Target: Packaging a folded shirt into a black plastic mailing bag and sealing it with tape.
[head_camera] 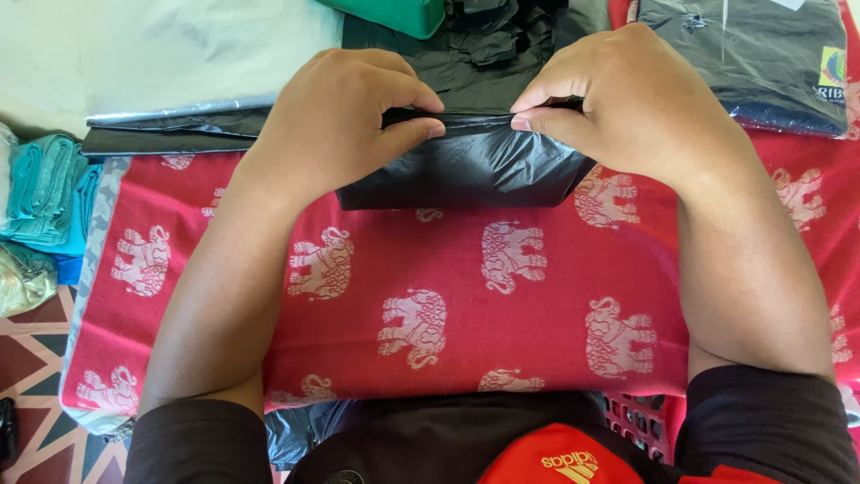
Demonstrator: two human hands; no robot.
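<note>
So the biggest thing here is the red cloth (502,305) spread out flat under everything, woven-looking, with a repeating pattern of pale pink elephants and a greyish border down its left edge. It lies over a tiled floor (36,358) with a brown, white and teal geometric pattern, which peeks out at the bottom left.

Top left there's a pale cream sheet (161,49), soft and a bit wrinkled, and just below it a flat dark packet in shiny clear plastic (179,130) lying along the cloth's upper edge. Top right, a folded dark grey garment in a clear wrapper (752,58) sits partly on the cloth. Far left, a stack of folded teal fabric (45,193) with an olive-gold bundle (22,278) just under it. A corner of a green plastic container (394,13) pokes in at the top, with more crumpled black plastic behind the hands.

Now the main bit: a black plastic bag (466,170), glossy and crinkly, folded into a rough rectangle, lying on the upper middle of the cloth. The left hand (345,121) pinches its top edge between thumb and curled fingers, and the right hand (618,103) does the same just beside it, thumb tips nearly meeting. Both forearms cover a good part of the cloth.
</note>
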